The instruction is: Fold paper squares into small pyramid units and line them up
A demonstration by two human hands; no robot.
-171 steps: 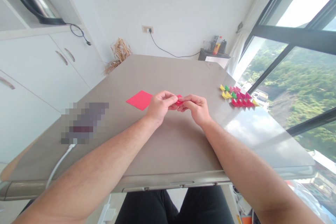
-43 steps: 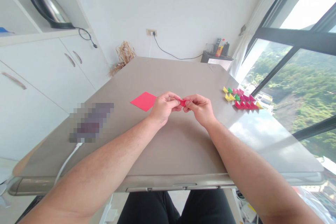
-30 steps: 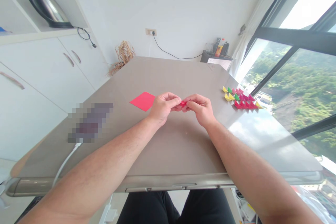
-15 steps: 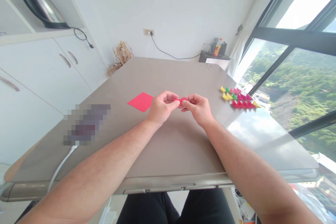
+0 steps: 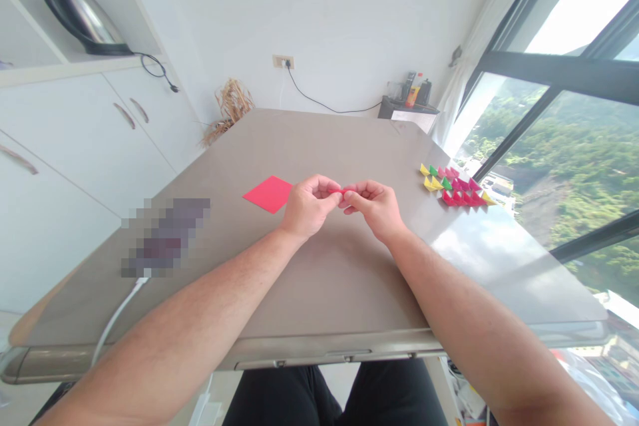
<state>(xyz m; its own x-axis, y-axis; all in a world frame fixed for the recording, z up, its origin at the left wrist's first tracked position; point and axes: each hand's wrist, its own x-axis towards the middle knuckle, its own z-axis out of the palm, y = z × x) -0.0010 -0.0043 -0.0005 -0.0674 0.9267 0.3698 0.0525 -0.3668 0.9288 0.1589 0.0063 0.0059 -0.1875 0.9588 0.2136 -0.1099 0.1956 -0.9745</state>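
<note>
Between my fingertips, above the middle of the table, is a small folded piece of red paper (image 5: 342,191), mostly hidden by the fingers. My left hand (image 5: 312,205) pinches its left end and my right hand (image 5: 372,205) its right end, thumbs on the near side. To the left of my left hand a flat stack or sheet of red paper (image 5: 268,194) lies on the table, its right corner behind the hand. Off to the right stand several small folded paper boats (image 5: 464,198) in rows, red, pink, yellow and green.
The grey-brown table (image 5: 339,279) has its near edge by my legs. A blurred-out dark object (image 5: 170,236) with a white cable (image 5: 117,313) lies at the left. Windows (image 5: 564,120) flank the right side; an electric kettle (image 5: 87,13) stands on a shelf.
My hands have drawn slightly closer together, and less of the red paper shows between the fingers. The other things on the table stay in place.
</note>
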